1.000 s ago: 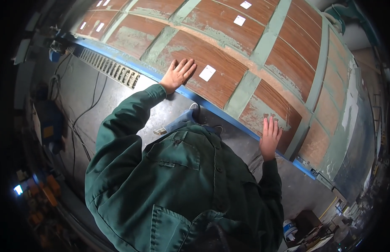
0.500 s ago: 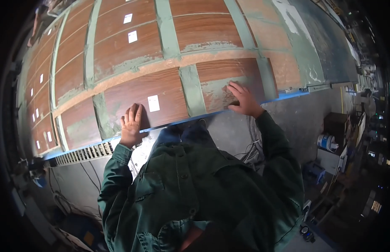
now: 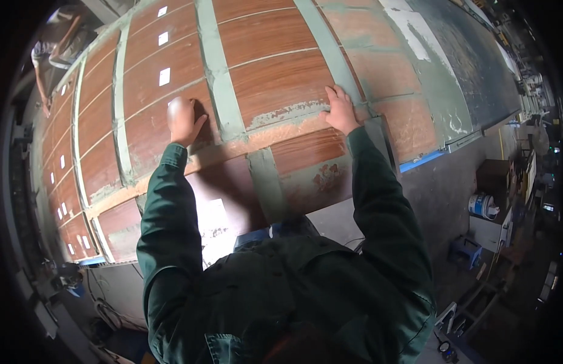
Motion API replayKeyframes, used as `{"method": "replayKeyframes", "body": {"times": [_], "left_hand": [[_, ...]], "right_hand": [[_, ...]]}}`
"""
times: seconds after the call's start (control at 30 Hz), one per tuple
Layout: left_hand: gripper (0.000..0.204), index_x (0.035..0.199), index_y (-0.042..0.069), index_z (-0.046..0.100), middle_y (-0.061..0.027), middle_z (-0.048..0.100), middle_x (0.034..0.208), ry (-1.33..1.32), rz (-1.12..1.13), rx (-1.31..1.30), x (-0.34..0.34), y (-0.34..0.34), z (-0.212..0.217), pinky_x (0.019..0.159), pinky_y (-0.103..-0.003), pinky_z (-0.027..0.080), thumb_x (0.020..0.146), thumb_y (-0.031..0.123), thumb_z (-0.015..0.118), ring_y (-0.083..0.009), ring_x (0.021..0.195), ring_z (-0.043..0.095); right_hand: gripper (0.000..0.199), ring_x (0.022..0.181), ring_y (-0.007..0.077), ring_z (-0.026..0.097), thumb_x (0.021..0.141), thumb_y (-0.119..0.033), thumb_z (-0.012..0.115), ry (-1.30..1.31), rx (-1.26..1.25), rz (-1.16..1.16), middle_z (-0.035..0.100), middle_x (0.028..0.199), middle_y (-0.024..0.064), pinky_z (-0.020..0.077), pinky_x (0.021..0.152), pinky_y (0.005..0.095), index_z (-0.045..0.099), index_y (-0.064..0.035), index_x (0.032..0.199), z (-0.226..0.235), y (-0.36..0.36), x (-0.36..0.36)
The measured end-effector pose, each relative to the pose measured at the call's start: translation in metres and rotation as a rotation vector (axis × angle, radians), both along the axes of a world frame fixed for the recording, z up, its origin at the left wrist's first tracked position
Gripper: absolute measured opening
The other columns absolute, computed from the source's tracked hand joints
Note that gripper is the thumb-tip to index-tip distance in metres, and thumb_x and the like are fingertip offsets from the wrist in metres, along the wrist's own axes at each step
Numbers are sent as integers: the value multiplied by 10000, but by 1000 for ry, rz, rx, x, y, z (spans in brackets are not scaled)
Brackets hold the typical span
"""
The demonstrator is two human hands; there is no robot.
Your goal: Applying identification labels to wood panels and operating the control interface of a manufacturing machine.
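A large board surface of brown wood-grain panels is divided by pale green filler strips. My left hand rests on a wood-grain panel left of a green strip, thumb apart from the fingers. Bright glare washes out its fingertips; nothing shows in its grasp. My right hand lies on the panel farther right, beside another green strip, fingers spread and nothing held. Between me and both hands runs a lighter tan band across the board.
Small white labels are stuck on several panels. At the far left another person's arm reaches to the board's edge. A white bucket and a blue plastic stool-like object stand at the right. Cables lie at lower left.
Both hands have moved from the board's near edge farther across it, past the tan band. My body leans over the near panels, and the other person's arm shows more at the far left.
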State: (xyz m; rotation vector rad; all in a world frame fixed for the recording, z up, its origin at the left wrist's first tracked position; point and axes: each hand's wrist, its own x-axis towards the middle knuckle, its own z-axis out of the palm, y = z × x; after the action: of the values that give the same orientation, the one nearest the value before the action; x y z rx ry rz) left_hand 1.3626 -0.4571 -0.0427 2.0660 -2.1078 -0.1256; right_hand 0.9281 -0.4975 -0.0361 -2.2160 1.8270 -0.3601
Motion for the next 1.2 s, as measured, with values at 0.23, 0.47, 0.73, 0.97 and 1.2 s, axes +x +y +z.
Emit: {"method": "replayKeyframes", "body": {"times": [0.23, 0.47, 0.73, 0.97, 1.2], "left_hand": [[690, 1317, 81, 390, -129, 393, 1336, -59, 92, 7, 16, -69, -4, 932, -520, 343, 820, 537, 532, -319, 1216, 393], [653, 1161, 84, 491, -127, 478, 1161, -149, 122, 13, 12, -84, 3, 861, -505, 376, 758, 592, 573, -307, 1088, 464], [373, 1035, 82, 549, -106, 515, 1058, -46, -128, -203, -46, -96, 8, 801, -467, 384, 799, 365, 606, -293, 988, 491], [491, 1176, 23, 507, -217, 512, 1160, 250, -355, -30, -167, -148, -4, 921, -430, 397, 884, 418, 495, -393, 1077, 481], [558, 1104, 18, 562, -233, 517, 1133, 127, -200, 98, -198, -171, -4, 914, -440, 397, 864, 511, 458, -391, 1071, 479]], "right_hand": [[837, 1177, 353, 359, 598, -227, 811, 1, 72, -47, 318, 1344, 157, 332, 979, 432, 409, -72, 1315, 14, -2, 10], [829, 1171, 354, 372, 564, -226, 830, -61, 26, -79, 356, 1308, 158, 349, 972, 420, 446, -82, 1284, 11, 4, 8], [848, 1147, 362, 376, 579, -222, 816, -74, -66, -94, 378, 1263, 191, 329, 968, 444, 400, -45, 1296, 24, 32, 3], [454, 834, 135, 550, 804, -162, 696, -1703, 513, -672, 548, 997, 38, 435, 757, 254, 468, -17, 1169, 21, 74, 49], [162, 767, 106, 550, 802, -104, 683, -1963, 601, -858, 591, 807, -22, 435, 736, 260, 526, -140, 789, 21, 57, 52]]}}
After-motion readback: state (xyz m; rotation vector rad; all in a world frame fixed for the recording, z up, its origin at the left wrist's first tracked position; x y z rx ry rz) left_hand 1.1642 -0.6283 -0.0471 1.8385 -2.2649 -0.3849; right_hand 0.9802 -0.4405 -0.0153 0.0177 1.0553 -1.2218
